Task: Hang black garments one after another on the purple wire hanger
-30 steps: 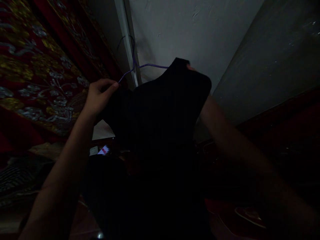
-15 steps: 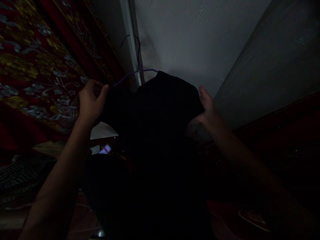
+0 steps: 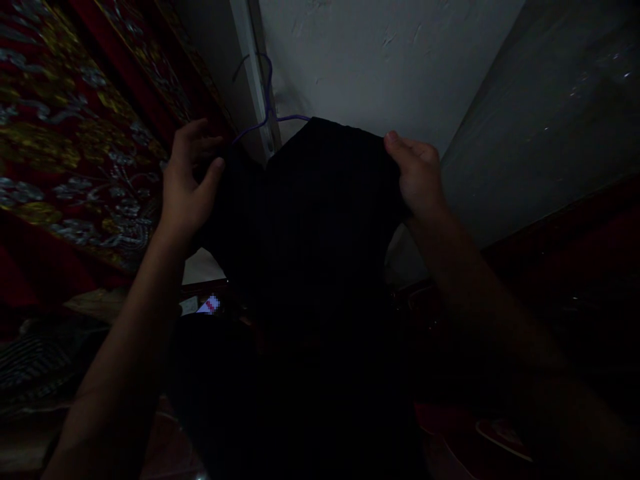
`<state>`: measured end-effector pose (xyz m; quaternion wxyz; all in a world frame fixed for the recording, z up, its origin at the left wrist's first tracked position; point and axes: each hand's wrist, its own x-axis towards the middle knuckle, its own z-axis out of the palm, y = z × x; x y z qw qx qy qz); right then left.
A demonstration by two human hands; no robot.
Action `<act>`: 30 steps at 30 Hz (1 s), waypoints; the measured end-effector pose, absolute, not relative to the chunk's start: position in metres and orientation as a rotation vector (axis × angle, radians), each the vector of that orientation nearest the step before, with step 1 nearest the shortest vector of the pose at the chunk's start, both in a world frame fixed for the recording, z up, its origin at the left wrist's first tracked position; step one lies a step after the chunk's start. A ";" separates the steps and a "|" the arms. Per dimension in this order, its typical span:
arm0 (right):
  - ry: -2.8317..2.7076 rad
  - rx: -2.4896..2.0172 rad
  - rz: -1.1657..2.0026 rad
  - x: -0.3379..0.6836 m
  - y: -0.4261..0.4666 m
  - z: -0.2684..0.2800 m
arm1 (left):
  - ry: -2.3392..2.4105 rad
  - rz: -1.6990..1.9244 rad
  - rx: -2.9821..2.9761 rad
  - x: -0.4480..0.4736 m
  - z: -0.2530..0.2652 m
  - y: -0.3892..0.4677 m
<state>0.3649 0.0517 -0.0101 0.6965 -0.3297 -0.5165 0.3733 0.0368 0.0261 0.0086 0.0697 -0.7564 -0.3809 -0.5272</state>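
Note:
A black short-sleeved shirt (image 3: 330, 193) hangs in front of me on a thin purple hanger (image 3: 267, 113), whose hook shows above the collar. At the shirt's right shoulder, my right hand (image 3: 420, 173) pinches the cloth between thumb and bent fingers. My left hand (image 3: 190, 180) is at the left shoulder, thumb and fingers apart, against the dark fabric. The lower part of the shirt melts into the shadow, so its hem cannot be made out.
Left of me hangs a red cloth with gold and silver embroidery (image 3: 85, 120). Behind the hanger are a pale wall (image 3: 350, 60) and a narrow upright strip (image 3: 253, 67). Striped fabric (image 3: 40, 360) lies low at left. A small bright blurred item (image 3: 209, 305) shows below the left sleeve.
My right hand has moved up and closed on the shirt's right shoulder. The fingers of my left hand have lifted and spread. Shirt and hanger sit slightly higher and further left in view.

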 end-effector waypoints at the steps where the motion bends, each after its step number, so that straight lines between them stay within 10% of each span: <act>1: -1.125 -0.737 0.832 0.368 0.049 -0.013 | -1.140 -1.603 -2.286 0.036 0.007 0.025; 9: -1.084 -0.770 0.463 0.380 -0.011 -0.057 | -1.324 -1.752 -2.278 0.046 -0.003 0.001; 17: -2.277 -0.230 0.570 0.321 -0.071 -0.069 | -2.030 -2.550 -2.544 0.082 0.003 -0.053; 30: -2.044 -0.646 0.771 0.315 0.044 -0.118 | -2.561 -1.130 -3.192 0.029 0.002 -0.110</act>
